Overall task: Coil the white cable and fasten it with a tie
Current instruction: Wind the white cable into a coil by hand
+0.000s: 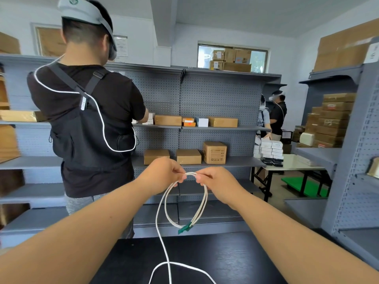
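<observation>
Right under the camera is a black table (235,261), and behind it are grey shelves (215,95), where a person in a black shirt (92,119) stands with their back turned. Up over the table, the left hand (164,173) and the right hand (219,181) sit close together, each pinching the top of the white cable (162,203). Its loops hang down below them with a small green piece (184,228) at the bottom, and one strand drops to the table.

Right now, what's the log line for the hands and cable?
phase: coiling | left hand: pinches loop top | right hand: pinches loop top | white cable: loops hang, tail down over black table | green tab: at loop bottom
</observation>
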